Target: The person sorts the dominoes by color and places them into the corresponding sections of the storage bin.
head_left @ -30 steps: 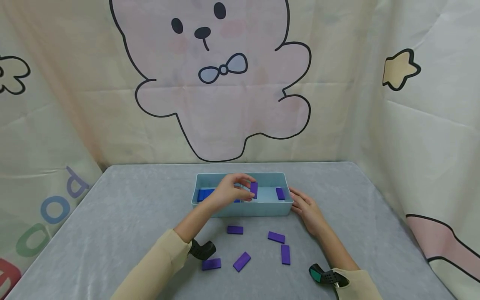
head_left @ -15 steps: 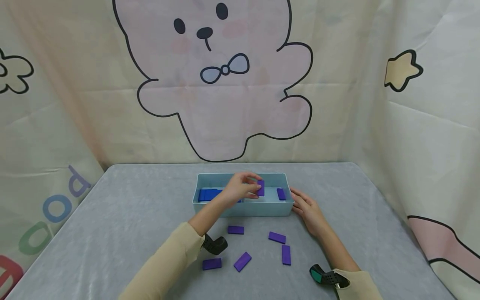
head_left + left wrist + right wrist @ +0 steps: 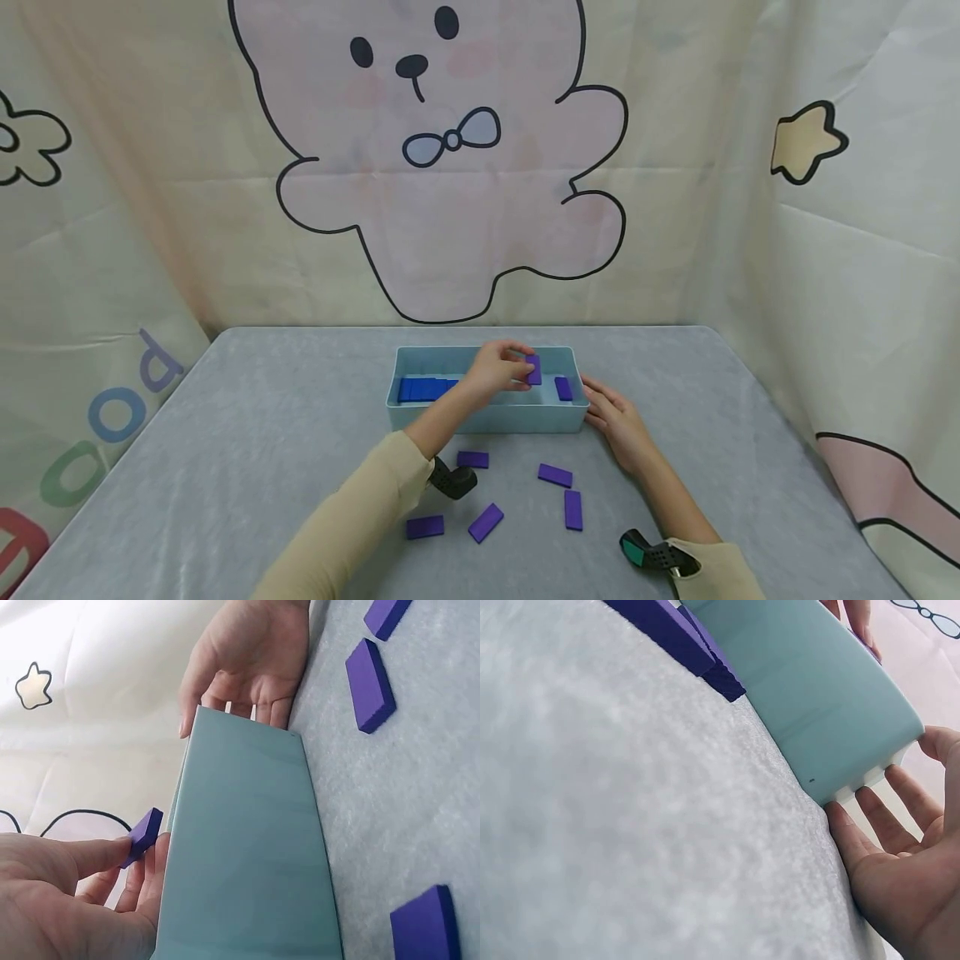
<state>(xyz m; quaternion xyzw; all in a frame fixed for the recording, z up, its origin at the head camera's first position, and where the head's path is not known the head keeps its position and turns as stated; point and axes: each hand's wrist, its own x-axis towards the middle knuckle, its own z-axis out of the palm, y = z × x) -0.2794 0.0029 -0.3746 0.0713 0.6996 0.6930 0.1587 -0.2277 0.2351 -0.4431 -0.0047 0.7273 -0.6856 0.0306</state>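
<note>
My left hand [image 3: 491, 371] pinches a purple domino [image 3: 534, 370] between thumb and fingers, above the inside of a light blue-green box [image 3: 517, 419]. In the left wrist view that domino [image 3: 144, 837] stands tilted just over the box's rim. At the box's right end is my right hand [image 3: 618, 425]; in the right wrist view its extended fingers [image 3: 885, 817] touch the end wall, with the thumb by the top corner. Inside the box, blue dominoes [image 3: 423, 389] lie in a row at the left, and a single purple domino [image 3: 563, 388] leans at the right.
On the grey cloth-covered table [image 3: 225, 467], several purple dominoes lie scattered before the box, such as a slanted domino [image 3: 486, 523] and an upright-turned domino [image 3: 573, 510]. A curtain [image 3: 675, 250] with cartoon prints hangs behind.
My left hand has moved right and slightly farther back over the box, carrying the purple domino. More blue dominoes show behind it. My right hand stays at the box's end.
</note>
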